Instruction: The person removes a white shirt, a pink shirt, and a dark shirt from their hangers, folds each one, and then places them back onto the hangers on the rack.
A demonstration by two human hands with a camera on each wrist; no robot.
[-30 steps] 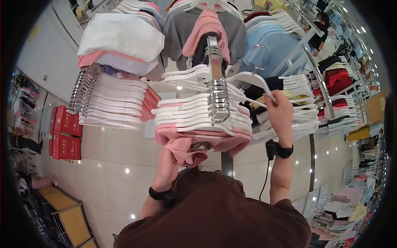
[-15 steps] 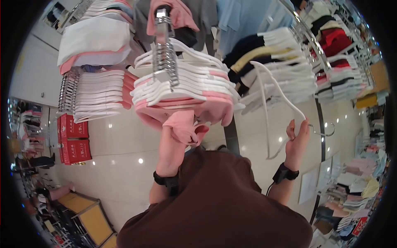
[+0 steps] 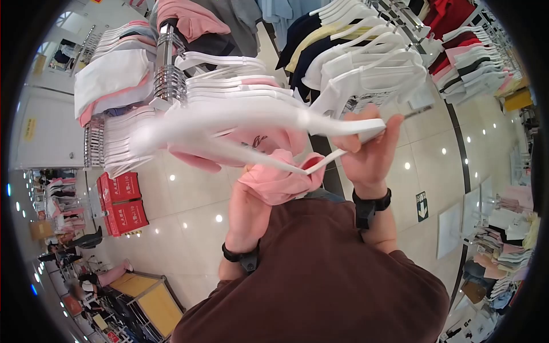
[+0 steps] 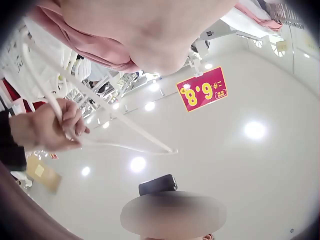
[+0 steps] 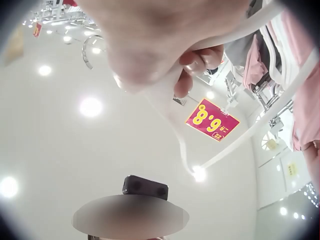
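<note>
Grips, with the curled fingers and thumb of the right hand [image 3: 369, 151], a white hanger [image 3: 269, 114], near its hook [image 5: 86, 54]. In the left hand [image 3: 247, 214], holds a bunched pink garment [image 3: 280, 180], with most of the fingers buried under the cloth; impossible to tell how tightly closed, even from the left wrist view, filled by bare skin at the top. Extends the held hanger leftward above the pink garment, its far end smeared by motion; cannot tell whether touching the cloth or merely passing in front. Behind that blur, on a chrome rail [image 3: 166, 51], packed white hangers [image 3: 240, 86] partly covered from view, and below them hanging pink clothes [image 3: 194, 157] with a dark print half hidden. Beyond, to the left, red boxes [image 3: 127, 217] on the floor; overhead, a red sign [image 4: 202, 90]; at the edges, racks cut off by the dark lens border.
</note>
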